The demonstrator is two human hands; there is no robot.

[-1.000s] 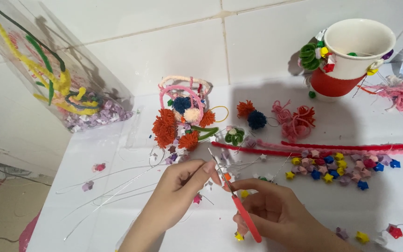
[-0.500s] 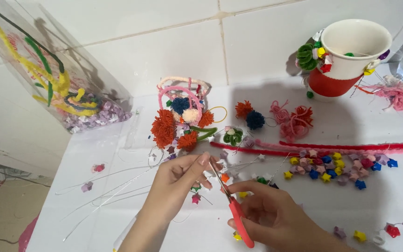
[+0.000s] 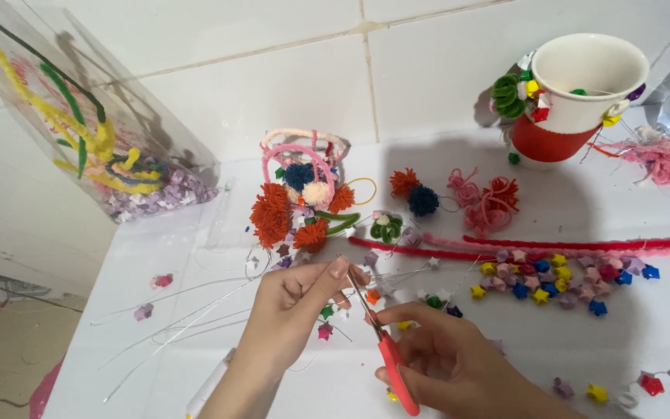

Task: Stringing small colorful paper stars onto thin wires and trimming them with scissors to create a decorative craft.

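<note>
Over the white counter (image 3: 118, 310), the right hand (image 3: 451, 365) is gripping red-handled scissors (image 3: 385, 345), its fingers curled around the handle. The left hand (image 3: 296, 310) is pinching a thin silver wire (image 3: 350, 273) between its fingers; the wire seems light, springy and easily bent, so holding it near the blades looks best.

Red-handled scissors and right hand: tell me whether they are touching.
Touching. The head view shows the right hand wrapped around the red handle of the scissors, fingers closed against it, blades pointing up toward the left hand.
</note>
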